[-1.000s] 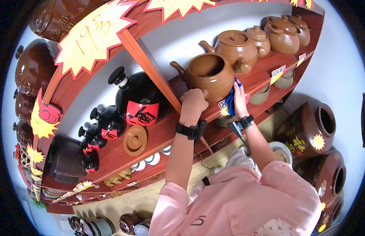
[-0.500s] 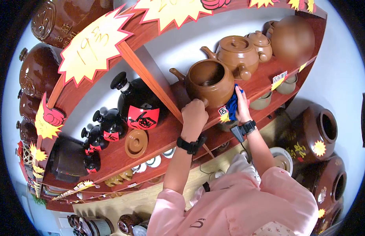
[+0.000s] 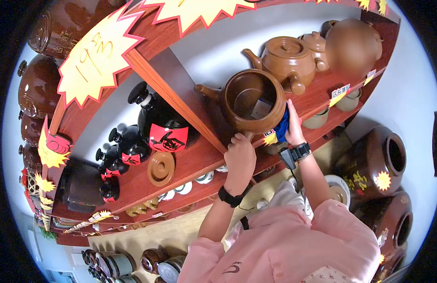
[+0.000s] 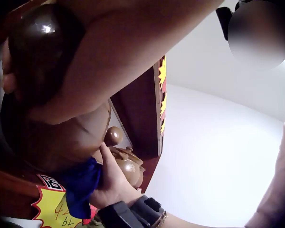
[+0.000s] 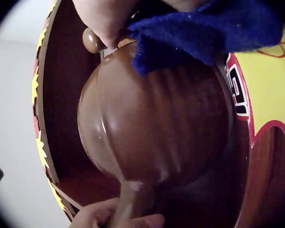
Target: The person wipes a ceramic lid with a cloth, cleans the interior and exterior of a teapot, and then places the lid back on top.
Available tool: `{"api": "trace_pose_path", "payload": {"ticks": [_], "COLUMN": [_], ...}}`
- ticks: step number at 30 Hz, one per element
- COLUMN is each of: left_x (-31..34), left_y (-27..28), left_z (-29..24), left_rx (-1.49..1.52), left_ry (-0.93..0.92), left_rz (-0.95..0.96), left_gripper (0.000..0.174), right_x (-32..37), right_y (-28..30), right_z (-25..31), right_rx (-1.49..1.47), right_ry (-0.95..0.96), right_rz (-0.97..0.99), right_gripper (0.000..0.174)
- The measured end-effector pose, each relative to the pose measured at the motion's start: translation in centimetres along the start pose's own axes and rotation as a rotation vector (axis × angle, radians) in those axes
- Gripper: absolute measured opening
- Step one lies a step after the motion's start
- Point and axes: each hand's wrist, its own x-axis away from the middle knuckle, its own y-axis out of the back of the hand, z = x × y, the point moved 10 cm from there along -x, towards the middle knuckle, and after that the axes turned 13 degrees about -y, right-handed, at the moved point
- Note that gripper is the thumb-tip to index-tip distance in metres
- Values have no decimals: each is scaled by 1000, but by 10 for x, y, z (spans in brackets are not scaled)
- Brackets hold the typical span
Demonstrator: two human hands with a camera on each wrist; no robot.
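Observation:
A brown clay pot (image 3: 256, 125) with a side spout stands lidless on the red-brown shelf, its mouth tipped toward the head camera. Inside it shows a pale square patch (image 3: 261, 109). My left hand (image 3: 241, 158) grips the pot's stubby handle (image 5: 133, 202), fingers wrapped round it in the right wrist view. On the pot's other side, my right hand (image 3: 294, 125) holds a blue cloth (image 4: 83, 183) against the outer wall; the cloth hides part of that hand. A round brown lid (image 3: 161, 168) lies on the shelf to the left.
A lidded brown pot (image 3: 289, 59) stands close behind the open one. Left of the wooden divider (image 3: 171, 104) are several black bottles (image 3: 162, 122) with red labels. A yellow price tag (image 4: 52, 206) hangs at the shelf edge. Large dark jars (image 3: 369, 160) stand at right.
The pot has tilted toward the head camera, so more of its inside shows. My left hand has shifted slightly right and down with the handle; the right hand keeps the cloth at the wall.

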Motion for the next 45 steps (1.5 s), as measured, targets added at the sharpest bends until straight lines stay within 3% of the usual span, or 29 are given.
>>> {"api": "trace_pose_path", "payload": {"ticks": [6, 18, 28, 31, 34, 37, 43, 45], "left_x": [11, 24, 5, 10, 4, 8, 13, 14], "left_y": [-3, -9, -62, -78, -68, -69, -68, -61], "left_z": [-7, -11, 31, 33, 35, 39, 39, 37], "left_rx": [-125, -147, 626, 922, 694, 673, 494, 481], "left_ry": [7, -10, -9, 129, -23, 33, 153, 160], "left_rz": [-81, -76, 177, 390, 165, 122, 242, 193], "left_gripper": [27, 31, 47, 48, 49, 47, 44, 42], "right_x": [10, 9, 24, 32, 37, 46, 60, 63], "right_y": [-9, 3, -4, -10, -11, -22, -23, -24], "right_z": [2, 7, 15, 18, 18, 22, 25, 25], "right_rx": [-28, 41, 118, 146, 143, 157, 193, 268], "right_ry": [-40, 77, 186, 248, 281, 348, 428, 436], "right_rz": [-35, -76, -125, -126, -149, -136, -173, -206], "right_gripper": [45, 43, 40, 41, 40, 39, 37, 42]}}
